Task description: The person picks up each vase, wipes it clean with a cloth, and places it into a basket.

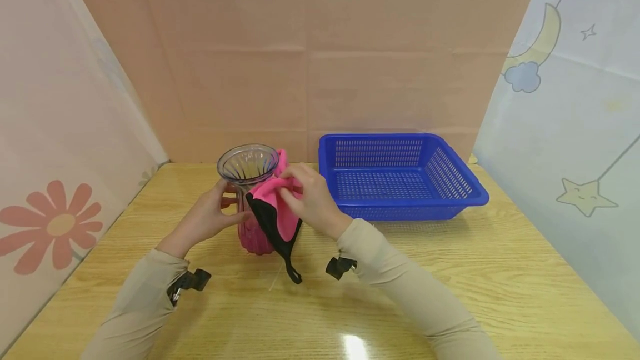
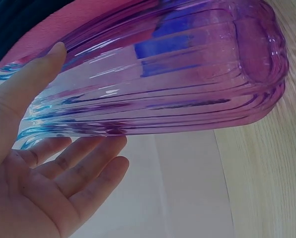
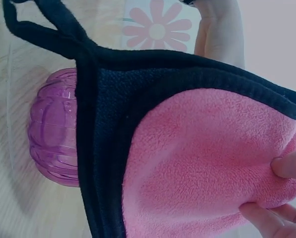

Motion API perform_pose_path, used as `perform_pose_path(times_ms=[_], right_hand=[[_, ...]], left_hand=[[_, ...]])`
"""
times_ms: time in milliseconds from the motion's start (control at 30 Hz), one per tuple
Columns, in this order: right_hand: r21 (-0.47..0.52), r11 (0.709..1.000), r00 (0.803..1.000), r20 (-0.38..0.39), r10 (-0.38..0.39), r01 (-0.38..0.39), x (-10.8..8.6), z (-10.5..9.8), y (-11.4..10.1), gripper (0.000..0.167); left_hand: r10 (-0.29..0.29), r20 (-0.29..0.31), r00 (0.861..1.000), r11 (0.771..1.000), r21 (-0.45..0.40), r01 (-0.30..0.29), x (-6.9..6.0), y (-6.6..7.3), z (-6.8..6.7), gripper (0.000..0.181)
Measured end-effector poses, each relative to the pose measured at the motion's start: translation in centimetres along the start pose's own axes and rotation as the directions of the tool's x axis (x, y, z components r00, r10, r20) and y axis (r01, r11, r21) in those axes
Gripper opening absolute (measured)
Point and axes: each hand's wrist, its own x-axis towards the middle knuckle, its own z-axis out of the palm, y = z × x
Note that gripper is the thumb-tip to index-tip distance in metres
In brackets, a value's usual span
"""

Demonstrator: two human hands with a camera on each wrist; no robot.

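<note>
A ribbed glass vase (image 1: 254, 232), clear at its flared rim and pink-purple lower down, stands upright on the table. My left hand (image 1: 207, 215) holds it round the upper body, thumb on the near side and fingers on the far side, as the left wrist view shows the hand (image 2: 43, 183) too. My right hand (image 1: 312, 199) pinches a pink cleaning cloth (image 3: 202, 158) with black edging and a black hanging loop. The cloth drapes against the right side of the vase, near its rim, and hides part of it. In the right wrist view only the vase's purple base (image 3: 56, 129) shows beside the cloth.
A blue perforated plastic basket (image 1: 400, 203) sits on the wooden table (image 1: 300, 321) at the back right. Cloth backdrops (image 1: 250, 71) close in the back and both sides. A dark camera band (image 1: 187, 285) sits on each wrist.
</note>
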Motion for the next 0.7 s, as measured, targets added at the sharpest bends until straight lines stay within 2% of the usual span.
perform_pose_path(times_ms=[333,500,700], right_hand=[[0.043,0.999,0.997,-0.081,0.003,0.0,0.6,-1.1,-0.4,0.011],[0.077,0.997,0.997,-0.072,0.019,-0.013,0.7,-1.2,-0.7,0.011],[0.073,0.997,0.997,-0.07,0.031,-0.025,0.5,-1.1,-0.6,0.011]], left_hand=[[0.026,-0.017,1.0,0.999,-0.024,-0.027,0.1,-0.2,0.0,0.082],[0.016,-0.016,1.0,1.0,-0.023,-0.017,0.0,-0.1,0.0,0.08],[0.016,-0.017,1.0,1.0,-0.024,-0.017,-0.1,0.0,0.1,0.08]])
